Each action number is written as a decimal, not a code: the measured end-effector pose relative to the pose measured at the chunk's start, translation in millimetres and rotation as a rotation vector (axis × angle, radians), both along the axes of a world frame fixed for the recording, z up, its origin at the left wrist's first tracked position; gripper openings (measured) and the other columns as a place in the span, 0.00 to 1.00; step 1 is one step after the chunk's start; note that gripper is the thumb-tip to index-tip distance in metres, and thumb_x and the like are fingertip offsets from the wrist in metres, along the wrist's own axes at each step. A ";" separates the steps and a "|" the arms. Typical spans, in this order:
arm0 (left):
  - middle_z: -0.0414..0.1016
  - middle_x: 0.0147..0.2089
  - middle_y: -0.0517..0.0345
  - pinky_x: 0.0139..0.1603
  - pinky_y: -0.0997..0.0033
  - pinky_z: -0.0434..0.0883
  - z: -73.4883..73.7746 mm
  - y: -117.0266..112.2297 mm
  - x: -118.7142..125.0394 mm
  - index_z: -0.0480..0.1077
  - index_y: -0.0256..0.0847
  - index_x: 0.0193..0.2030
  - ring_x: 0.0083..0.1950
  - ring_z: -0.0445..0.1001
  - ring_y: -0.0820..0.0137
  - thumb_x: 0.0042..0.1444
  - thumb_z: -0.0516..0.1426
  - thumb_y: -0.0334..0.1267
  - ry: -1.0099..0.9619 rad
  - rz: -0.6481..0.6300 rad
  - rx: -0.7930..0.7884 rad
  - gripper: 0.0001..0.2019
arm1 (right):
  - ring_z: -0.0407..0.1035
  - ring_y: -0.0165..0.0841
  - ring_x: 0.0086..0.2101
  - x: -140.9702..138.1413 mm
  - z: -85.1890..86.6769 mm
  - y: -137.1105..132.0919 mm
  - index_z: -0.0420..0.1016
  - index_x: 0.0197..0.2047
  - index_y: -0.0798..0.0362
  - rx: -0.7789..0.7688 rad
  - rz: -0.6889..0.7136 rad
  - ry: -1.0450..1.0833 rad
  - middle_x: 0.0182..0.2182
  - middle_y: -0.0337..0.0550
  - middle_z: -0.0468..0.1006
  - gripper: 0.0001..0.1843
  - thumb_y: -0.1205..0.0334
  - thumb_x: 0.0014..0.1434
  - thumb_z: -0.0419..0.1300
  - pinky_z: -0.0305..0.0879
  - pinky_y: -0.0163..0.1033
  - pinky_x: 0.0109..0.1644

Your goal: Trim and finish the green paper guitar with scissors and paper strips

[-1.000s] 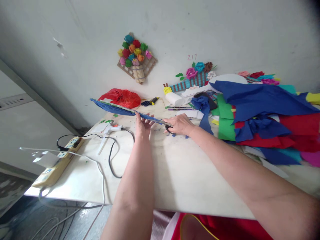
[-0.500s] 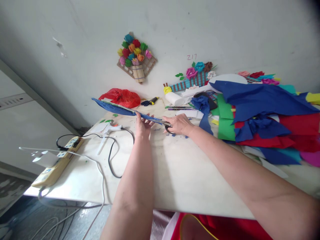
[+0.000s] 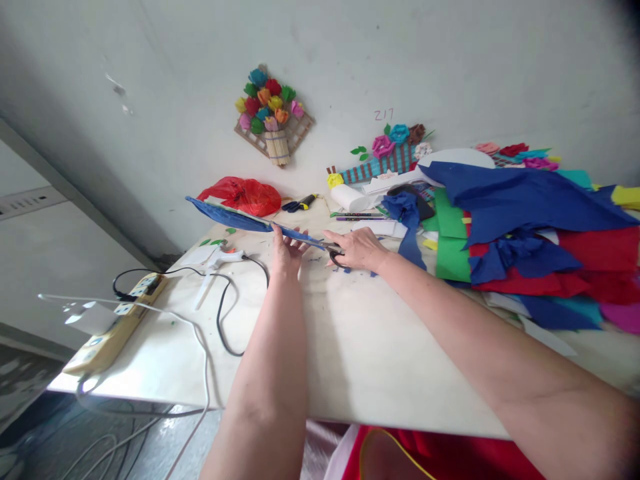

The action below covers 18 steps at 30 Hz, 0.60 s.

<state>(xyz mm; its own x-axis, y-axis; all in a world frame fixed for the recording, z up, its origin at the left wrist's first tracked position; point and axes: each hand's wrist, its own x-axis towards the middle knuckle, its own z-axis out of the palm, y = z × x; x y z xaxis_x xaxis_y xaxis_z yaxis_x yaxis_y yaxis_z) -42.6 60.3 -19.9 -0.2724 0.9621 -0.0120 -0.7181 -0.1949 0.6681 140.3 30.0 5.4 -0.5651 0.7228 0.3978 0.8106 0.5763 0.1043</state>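
My left hand [image 3: 287, 252] is closed on a flat piece covered in blue paper [image 3: 233, 217], thumb on the near side and fingers behind. The piece is seen almost edge-on, tilted, with its far end up to the left. In my right hand [image 3: 364, 249] is a pair of scissors [image 3: 336, 253] with dark handles. Their blades lie along the right end of the blue piece; whether they are parted cannot be made out. Small blue scraps [image 3: 313, 260] are scattered on the table below both hands.
A glue gun [image 3: 220, 259] with a black cord lies at the left, near a power strip [image 3: 125, 317]. Behind are a red plastic bag [image 3: 243, 195] and pliers [image 3: 301, 203]. Coloured paper [image 3: 525, 200] is heaped on the right. Paper flowers [image 3: 265, 103] hang on the wall.
The blue piece's far end has shifted very slightly to the right. Both hands stay almost where they were, with the scissors still at the piece's right end.
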 end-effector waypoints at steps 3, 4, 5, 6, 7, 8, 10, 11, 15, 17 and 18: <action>0.70 0.36 0.53 0.43 0.54 0.69 -0.5 -0.2 0.6 0.63 0.41 0.40 0.40 0.74 0.60 0.48 0.53 0.57 0.020 -0.024 0.015 0.21 | 0.71 0.42 0.37 -0.4 0.2 -0.1 0.53 0.62 0.46 0.011 -0.001 -0.004 0.35 0.47 0.79 0.40 0.38 0.49 0.51 0.56 0.39 0.36; 0.70 0.36 0.53 0.43 0.53 0.69 -0.6 -0.4 0.8 0.63 0.41 0.39 0.40 0.74 0.60 0.48 0.54 0.57 0.026 -0.031 0.022 0.21 | 0.71 0.42 0.37 -0.6 0.3 0.0 0.52 0.62 0.46 0.011 -0.001 -0.007 0.35 0.47 0.79 0.40 0.38 0.49 0.51 0.56 0.39 0.36; 0.70 0.36 0.53 0.43 0.53 0.69 -0.7 -0.5 1.0 0.64 0.40 0.37 0.39 0.74 0.60 0.47 0.54 0.57 0.033 -0.039 0.028 0.22 | 0.71 0.42 0.37 -0.7 0.4 -0.1 0.51 0.62 0.46 0.008 -0.001 -0.010 0.35 0.47 0.79 0.40 0.38 0.49 0.51 0.56 0.40 0.36; 0.70 0.36 0.52 0.43 0.53 0.69 -0.8 -0.7 1.2 0.64 0.40 0.36 0.40 0.74 0.60 0.47 0.54 0.58 0.038 -0.045 0.032 0.22 | 0.71 0.42 0.37 -0.8 0.5 -0.2 0.50 0.63 0.46 0.004 -0.001 -0.012 0.35 0.47 0.79 0.41 0.38 0.49 0.50 0.56 0.40 0.37; 0.70 0.36 0.52 0.43 0.52 0.69 -0.8 -0.8 1.4 0.64 0.39 0.35 0.40 0.74 0.60 0.47 0.54 0.58 0.042 -0.049 0.034 0.22 | 0.71 0.42 0.37 -1.0 0.8 -0.5 0.50 0.63 0.47 0.000 -0.002 -0.014 0.35 0.47 0.79 0.41 0.38 0.50 0.50 0.56 0.40 0.37; 0.70 0.37 0.52 0.43 0.52 0.69 -0.7 -0.8 1.5 0.65 0.39 0.34 0.40 0.74 0.59 0.47 0.54 0.58 0.044 -0.050 0.034 0.22 | 0.71 0.41 0.36 -1.2 1.1 -0.9 0.49 0.63 0.47 -0.003 -0.005 -0.016 0.35 0.47 0.79 0.41 0.38 0.50 0.50 0.56 0.40 0.37; 0.70 0.37 0.51 0.44 0.53 0.69 -0.6 -0.9 1.5 0.65 0.38 0.33 0.42 0.73 0.59 0.47 0.53 0.58 0.046 -0.053 0.033 0.22 | 0.71 0.41 0.36 -1.7 1.8 -1.9 0.49 0.63 0.48 -0.008 -0.011 -0.015 0.35 0.48 0.79 0.42 0.39 0.49 0.51 0.55 0.39 0.37; 0.70 0.37 0.51 0.44 0.53 0.69 -0.6 -0.9 1.4 0.65 0.38 0.33 0.42 0.73 0.59 0.47 0.53 0.58 0.047 -0.053 0.030 0.22 | 0.71 0.41 0.36 -2.0 2.1 -2.4 0.49 0.63 0.48 -0.009 -0.013 -0.012 0.35 0.48 0.79 0.42 0.39 0.49 0.51 0.55 0.39 0.36; 0.70 0.38 0.51 0.44 0.54 0.69 -0.6 -0.8 1.1 0.65 0.38 0.31 0.44 0.72 0.58 0.47 0.53 0.59 0.043 -0.056 0.023 0.22 | 0.71 0.41 0.37 -2.8 2.4 -3.5 0.50 0.63 0.47 -0.006 -0.017 0.003 0.34 0.48 0.79 0.42 0.39 0.48 0.53 0.55 0.38 0.35; 0.69 0.38 0.51 0.43 0.53 0.70 -0.2 -1.2 1.2 0.65 0.39 0.31 0.45 0.72 0.58 0.47 0.53 0.58 0.029 -0.056 0.023 0.22 | 0.71 0.41 0.37 -2.7 2.2 -3.2 0.50 0.63 0.46 0.001 -0.014 0.009 0.34 0.47 0.79 0.42 0.39 0.49 0.53 0.55 0.38 0.35; 0.69 0.38 0.51 0.43 0.54 0.70 0.2 -1.5 1.4 0.65 0.39 0.32 0.45 0.72 0.58 0.47 0.53 0.58 0.022 -0.057 0.023 0.21 | 0.71 0.41 0.37 -2.6 2.1 -2.9 0.50 0.63 0.46 0.003 -0.010 0.010 0.34 0.47 0.79 0.41 0.39 0.49 0.52 0.55 0.37 0.35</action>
<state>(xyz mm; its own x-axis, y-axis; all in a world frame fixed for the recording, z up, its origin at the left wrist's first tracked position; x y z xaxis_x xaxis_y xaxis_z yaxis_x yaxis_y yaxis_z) -41.2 58.8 -19.7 -0.2172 0.9760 0.0152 -0.7138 -0.1694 0.6795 137.7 27.1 7.5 -0.5536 0.7273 0.4057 0.8175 0.5674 0.0984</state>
